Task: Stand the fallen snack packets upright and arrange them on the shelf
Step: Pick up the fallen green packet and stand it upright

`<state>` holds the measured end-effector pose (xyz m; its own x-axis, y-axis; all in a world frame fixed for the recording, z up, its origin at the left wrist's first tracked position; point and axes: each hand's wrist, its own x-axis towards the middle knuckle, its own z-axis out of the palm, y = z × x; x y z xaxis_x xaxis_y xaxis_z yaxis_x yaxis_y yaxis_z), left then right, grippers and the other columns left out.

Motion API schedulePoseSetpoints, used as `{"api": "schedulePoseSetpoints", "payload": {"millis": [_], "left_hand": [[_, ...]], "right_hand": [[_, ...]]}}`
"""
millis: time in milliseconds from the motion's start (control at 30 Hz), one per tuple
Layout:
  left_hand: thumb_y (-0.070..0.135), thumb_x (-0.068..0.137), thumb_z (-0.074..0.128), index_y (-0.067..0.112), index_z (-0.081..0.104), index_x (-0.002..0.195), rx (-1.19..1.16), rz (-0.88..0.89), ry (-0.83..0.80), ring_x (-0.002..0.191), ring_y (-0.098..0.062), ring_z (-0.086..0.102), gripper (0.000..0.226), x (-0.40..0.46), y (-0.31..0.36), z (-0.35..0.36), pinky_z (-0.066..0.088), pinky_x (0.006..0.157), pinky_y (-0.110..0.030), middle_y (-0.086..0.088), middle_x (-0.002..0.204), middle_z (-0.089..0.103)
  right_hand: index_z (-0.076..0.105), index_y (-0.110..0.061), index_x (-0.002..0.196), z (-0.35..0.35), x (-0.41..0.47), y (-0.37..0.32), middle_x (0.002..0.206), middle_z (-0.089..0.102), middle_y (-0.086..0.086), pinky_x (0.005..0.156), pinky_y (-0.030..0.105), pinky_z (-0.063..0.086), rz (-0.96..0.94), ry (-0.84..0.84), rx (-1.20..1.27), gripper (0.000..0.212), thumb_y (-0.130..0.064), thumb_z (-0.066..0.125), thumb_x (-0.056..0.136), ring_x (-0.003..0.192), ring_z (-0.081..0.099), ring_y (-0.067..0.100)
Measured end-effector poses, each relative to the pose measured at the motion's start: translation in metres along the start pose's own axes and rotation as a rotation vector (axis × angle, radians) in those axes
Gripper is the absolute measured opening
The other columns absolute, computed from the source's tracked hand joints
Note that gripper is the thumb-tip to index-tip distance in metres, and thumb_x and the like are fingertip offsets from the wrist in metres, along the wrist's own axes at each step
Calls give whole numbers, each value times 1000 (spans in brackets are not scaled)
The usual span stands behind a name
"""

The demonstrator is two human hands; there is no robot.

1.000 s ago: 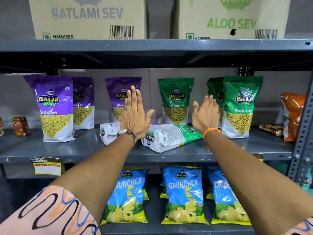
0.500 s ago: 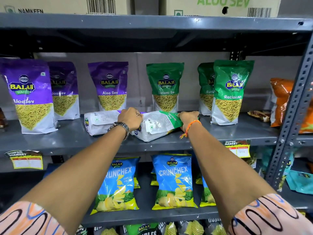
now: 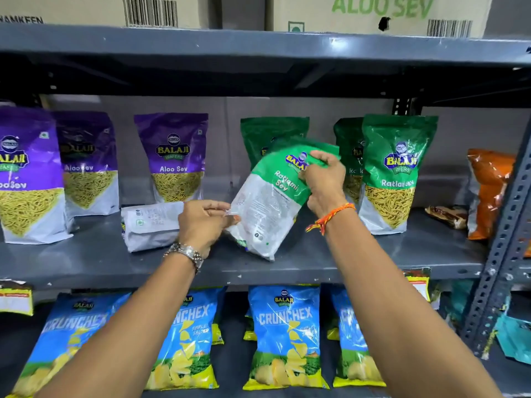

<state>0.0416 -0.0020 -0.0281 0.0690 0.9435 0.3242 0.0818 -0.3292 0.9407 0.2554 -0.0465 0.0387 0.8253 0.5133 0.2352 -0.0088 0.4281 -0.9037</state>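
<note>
A green Ratlami Sev packet [image 3: 268,201] is tilted up off the grey middle shelf [image 3: 373,254], its back label facing me and its lower corner near the shelf. My right hand [image 3: 324,182] grips its green top. My left hand [image 3: 205,222] pinches its lower left edge. A second fallen packet [image 3: 150,225], white back side up, lies flat on the shelf just left of my left hand. Behind stand purple Aloo Sev packets [image 3: 173,159] and green Ratlami Sev packets [image 3: 396,173], one partly hidden by the held packet.
An orange packet [image 3: 488,193] and a flat brown packet [image 3: 445,216] sit at the shelf's right end beside a perforated upright post [image 3: 508,225]. Blue Crunchex bags [image 3: 284,337] fill the shelf below. Cardboard boxes [image 3: 379,12] rest on the top shelf.
Both hands have closed on the fallen green packet and raised it from lying flat to a steep tilt. The other fallen packet has not moved.
</note>
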Motion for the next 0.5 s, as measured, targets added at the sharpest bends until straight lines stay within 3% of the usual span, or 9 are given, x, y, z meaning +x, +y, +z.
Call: {"api": "schedulePoseSetpoints", "payload": {"millis": [67,133,200,267,333,433,500], "left_hand": [[3,63,95,18,71,71,48,55,43,68,-22,69,30,-3,1,13,60,60,-22,-15,78,76],[8,60,97,18,68,67,133,123,59,65,-21,67,31,-3,0,26,60,66,-29,-16,75,76],[9,57,98,20,65,62,215,178,39,64,-21,67,35,-5,-2,37,60,70,-34,-17,74,78],[2,58,94,25,59,57,306,230,21,65,-21,71,43,-5,-5,48,61,71,-36,-15,74,79],[-5,60,87,26,56,58,418,263,9,69,-23,75,44,-8,-6,56,60,73,-31,-11,75,80],[1,66,88,24,62,77,392,223,-53,67,-14,65,37,-18,0,64,57,71,-26,-4,82,76],[15,72,89,15,63,98,302,154,-86,75,-16,60,37,-29,7,70,56,78,-30,1,85,65]], "right_hand": [[68,-29,87,1,3,-18,81,68,10,65,38,55,-41,-66,4,44,9,57,66,65,61,24],[66,-25,95,-1,12,-27,75,58,3,60,34,46,-89,-133,-13,52,21,53,76,60,51,17],[67,-26,93,-2,16,-31,83,63,5,62,39,50,-141,-203,-34,58,26,51,74,64,54,22],[68,-31,90,-3,18,-30,100,70,10,66,53,58,-221,-277,-67,63,27,53,71,73,60,27],[65,-29,86,-8,17,-27,108,67,7,74,53,59,-270,-332,-80,59,27,56,70,84,62,26],[54,-22,77,-28,20,-22,98,64,5,67,36,53,-161,-382,246,40,16,62,67,82,63,20],[55,-22,87,-45,20,-14,98,68,-2,68,29,48,-15,-347,361,24,-7,67,73,82,65,14]]}}
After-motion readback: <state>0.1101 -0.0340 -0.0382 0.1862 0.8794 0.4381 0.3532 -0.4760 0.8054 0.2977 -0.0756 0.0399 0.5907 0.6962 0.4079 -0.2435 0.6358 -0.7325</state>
